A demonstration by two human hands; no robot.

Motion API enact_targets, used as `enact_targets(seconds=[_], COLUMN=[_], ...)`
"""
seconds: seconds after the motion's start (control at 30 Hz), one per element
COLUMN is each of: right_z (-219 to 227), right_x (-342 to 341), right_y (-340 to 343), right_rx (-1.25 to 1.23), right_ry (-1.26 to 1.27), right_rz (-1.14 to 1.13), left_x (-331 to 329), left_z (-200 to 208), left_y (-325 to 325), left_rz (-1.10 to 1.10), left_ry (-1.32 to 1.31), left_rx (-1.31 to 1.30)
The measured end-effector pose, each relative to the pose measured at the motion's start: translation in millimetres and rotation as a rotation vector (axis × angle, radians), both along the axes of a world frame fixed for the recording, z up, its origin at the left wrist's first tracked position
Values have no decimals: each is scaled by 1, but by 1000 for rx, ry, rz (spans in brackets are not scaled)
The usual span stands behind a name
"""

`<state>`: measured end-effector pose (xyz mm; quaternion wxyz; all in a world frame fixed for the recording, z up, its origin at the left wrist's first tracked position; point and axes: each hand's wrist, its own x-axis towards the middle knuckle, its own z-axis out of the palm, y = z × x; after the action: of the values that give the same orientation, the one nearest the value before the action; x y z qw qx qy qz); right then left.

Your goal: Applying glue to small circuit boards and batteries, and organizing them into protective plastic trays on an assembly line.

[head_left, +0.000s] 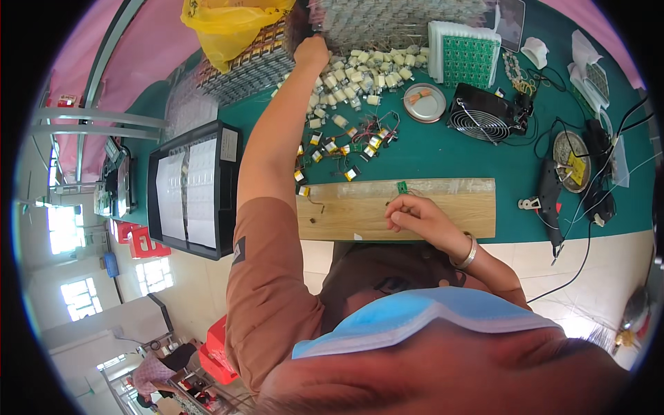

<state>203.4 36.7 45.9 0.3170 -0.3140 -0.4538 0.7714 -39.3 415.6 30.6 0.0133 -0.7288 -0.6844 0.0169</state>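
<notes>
Just beyond the right hand [424,220], on the pale wood-grained board [346,221], lies a small wired green circuit board [402,187]; it looks light and stiff, its joints probably fragile, so best pinched by its edges. The right hand is loosely curled, and whether it grips anything I cannot tell. The left hand [311,52], stretched well ahead, is bunched, its contents hidden; a heap of cream block-shaped parts [360,77] crowds its right side, and a tangle of wired silver-and-yellow cells [374,142] lies between both hands
</notes>
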Motion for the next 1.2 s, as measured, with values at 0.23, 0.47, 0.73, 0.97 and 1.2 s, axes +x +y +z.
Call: enact_targets(seconds=[0.23,0.47,0.73,0.97,1.2], right_z=[3,6,-3,-12,-23], right_x=[-7,-1,17,-17,-2], right_y=[-8,-16,-8,-19,-36], right_rx=[-27,-18,11,95,205], right_ry=[18,-17,5,-3,-195], right_rz=[-54,-46,-120,-19,96], left_x=[-4,-5,-3,23,-104], left_z=[-5,-18,26,32,39], left_y=[3,13,-91,-113,-127], left_rz=[-46,61,-310,-644,-417], left_ry=[-5,-112,-449,-506,-707], left_rx=[-93,60,526,411,359])
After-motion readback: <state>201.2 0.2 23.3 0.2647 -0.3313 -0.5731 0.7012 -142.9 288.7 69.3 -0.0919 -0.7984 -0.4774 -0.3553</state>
